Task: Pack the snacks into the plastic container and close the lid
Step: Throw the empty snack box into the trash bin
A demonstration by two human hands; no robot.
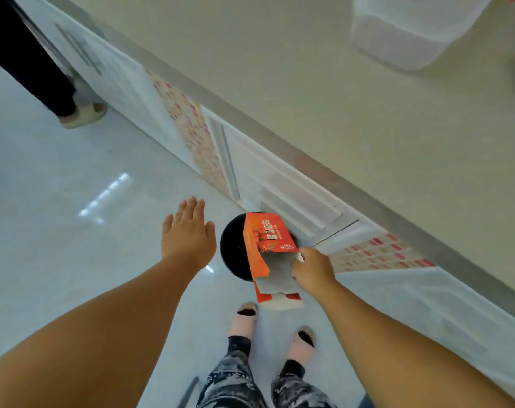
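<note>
Snack box point(266, 245), an orange carton with white lettering and a red fruit picture, is pinched at its torn-open end by the right hand point(312, 269), fingers curled on the flap, white inner cardboard showing. It hangs over a round black bin point(232, 251) on the pale glossy floor point(59, 187), beside a white cabinet front point(280, 184). The left hand point(188, 234) hovers just left of the bin, fingers straight and spread, holding nothing. A blurred translucent plastic container point(412, 33) sits on the beige counter point(280, 69), well apart.
</note>
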